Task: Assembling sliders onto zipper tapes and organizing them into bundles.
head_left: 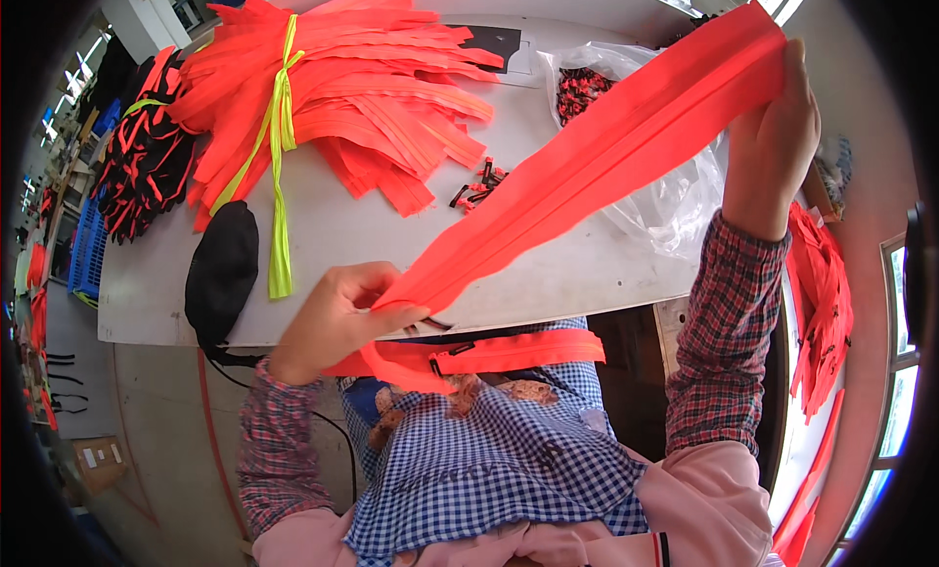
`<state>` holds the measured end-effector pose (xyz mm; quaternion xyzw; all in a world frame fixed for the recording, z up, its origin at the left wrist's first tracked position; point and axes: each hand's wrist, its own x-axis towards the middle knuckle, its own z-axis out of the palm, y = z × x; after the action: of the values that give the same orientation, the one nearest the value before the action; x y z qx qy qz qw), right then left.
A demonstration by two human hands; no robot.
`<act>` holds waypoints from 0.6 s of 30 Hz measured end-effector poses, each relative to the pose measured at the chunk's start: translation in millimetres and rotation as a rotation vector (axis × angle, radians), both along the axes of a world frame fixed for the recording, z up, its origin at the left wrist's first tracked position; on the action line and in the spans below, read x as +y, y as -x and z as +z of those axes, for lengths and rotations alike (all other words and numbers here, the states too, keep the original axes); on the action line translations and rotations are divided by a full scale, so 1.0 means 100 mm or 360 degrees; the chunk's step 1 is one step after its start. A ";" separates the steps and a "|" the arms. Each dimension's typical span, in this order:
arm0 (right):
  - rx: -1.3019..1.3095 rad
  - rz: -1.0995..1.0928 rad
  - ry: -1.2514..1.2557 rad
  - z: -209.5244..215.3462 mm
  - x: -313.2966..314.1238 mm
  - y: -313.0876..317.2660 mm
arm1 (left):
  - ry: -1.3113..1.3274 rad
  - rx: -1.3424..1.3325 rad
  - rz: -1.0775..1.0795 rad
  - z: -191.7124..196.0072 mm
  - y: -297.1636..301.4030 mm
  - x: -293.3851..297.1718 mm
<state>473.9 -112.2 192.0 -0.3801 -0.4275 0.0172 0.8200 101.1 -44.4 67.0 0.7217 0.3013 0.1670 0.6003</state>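
Observation:
A long coral-red zipper [587, 166] stretches diagonally between my hands above the table. At the upper right, my right hand [778, 141] grips its far end, with the fingers mostly behind the tape. Nearer my body, my left hand [342, 317] pinches the lower part between thumb and fingers. A small dark piece sticks out beside that thumb. Below the left hand, more red zipper tape [528, 350] with a black slider [450, 357] lies across my lap, over a blue checked apron [469, 469]. Whether it joins the stretched length is hard to see.
Tied with a yellow-green strip [280, 136], a big bundle of red zippers [362, 107] covers the table's far left. A black-and-red bundle [147, 166] and a black cloth pouch [223, 269] sit beside it. Loose zipper sliders [479, 185] lie near a plastic bag [675, 200]. Red strips [820, 313] hang at right.

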 end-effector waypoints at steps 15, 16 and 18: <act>-0.1026 -0.0564 0.2317 -2.55 -2.02 -0.19 | -0.0769 0.0961 -0.1181 -1.40 0.06 -0.23; -0.1008 -0.0572 0.2329 -2.51 -1.92 -0.11 | -0.0901 0.0901 -0.1034 -1.41 0.06 -0.29; -0.0878 -0.0335 0.2144 -2.41 -1.60 -0.06 | -0.1056 0.0731 -0.0813 -1.30 -0.01 -0.34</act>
<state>479.6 -272.7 -49.5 -0.8311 -0.4764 0.1010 0.2685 102.1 -78.0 -63.0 0.9437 0.1695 -0.0624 0.2772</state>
